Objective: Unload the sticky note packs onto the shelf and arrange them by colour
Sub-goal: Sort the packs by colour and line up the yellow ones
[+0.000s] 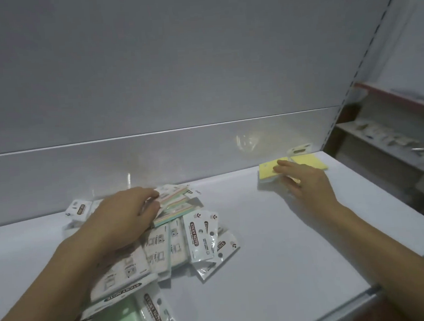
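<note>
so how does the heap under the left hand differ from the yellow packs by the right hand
The jumbled heap of white-labelled sticky note packs overlaps at all angles; the two yellow sticky note packs lie flat, side by side. The heap mixes green and pastel stripes; the pair shows yellow tops. Both sit on the white shelf.
</note>
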Demonstrator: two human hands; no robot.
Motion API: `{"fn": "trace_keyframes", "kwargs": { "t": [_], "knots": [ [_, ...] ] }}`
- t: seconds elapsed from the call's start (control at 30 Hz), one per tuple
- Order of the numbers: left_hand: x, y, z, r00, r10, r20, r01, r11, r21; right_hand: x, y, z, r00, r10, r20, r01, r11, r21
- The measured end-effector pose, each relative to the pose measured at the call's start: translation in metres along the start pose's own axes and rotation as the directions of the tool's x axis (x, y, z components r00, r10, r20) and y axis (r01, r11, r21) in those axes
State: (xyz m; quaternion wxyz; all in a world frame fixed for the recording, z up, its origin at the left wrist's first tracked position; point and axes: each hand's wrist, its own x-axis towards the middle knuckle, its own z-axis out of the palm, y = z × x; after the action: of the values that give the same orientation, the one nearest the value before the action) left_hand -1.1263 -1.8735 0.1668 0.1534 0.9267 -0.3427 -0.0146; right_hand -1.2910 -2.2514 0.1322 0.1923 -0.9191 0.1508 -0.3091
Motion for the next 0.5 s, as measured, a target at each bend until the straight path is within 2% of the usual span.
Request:
{"fn": "trace_keyframes", "kwargs": {
  "t": [0.1,0.3,0.4,0.5],
  "knots": [
    [-0.001,-0.001,0.002,1.0,0.007,-0.021,-0.007,1.0,-0.023,-0.002,0.011,-0.003,0.993,0.098,0.063,-0.085,0.981,-0.174],
    [-0.004,-0.004,-0.001,0.997,0.024,-0.076,-0.032,0.992,-0.118,-0.003,-0.014,-0.002,0.994,0.055,0.09,-0.014,0.917,-0.398],
    [-0.003,-0.005,-0.004,0.996,0.028,-0.081,-0.038,0.991,-0.125,0.009,-0.051,0.01,0.994,0.052,0.097,-0.035,0.986,-0.163],
    [-0.006,-0.006,-0.006,0.998,0.035,-0.059,-0.042,0.993,-0.11,0.017,-0.095,0.029,0.987,-0.078,0.143,0.081,0.997,-0.014]
  ]
}}
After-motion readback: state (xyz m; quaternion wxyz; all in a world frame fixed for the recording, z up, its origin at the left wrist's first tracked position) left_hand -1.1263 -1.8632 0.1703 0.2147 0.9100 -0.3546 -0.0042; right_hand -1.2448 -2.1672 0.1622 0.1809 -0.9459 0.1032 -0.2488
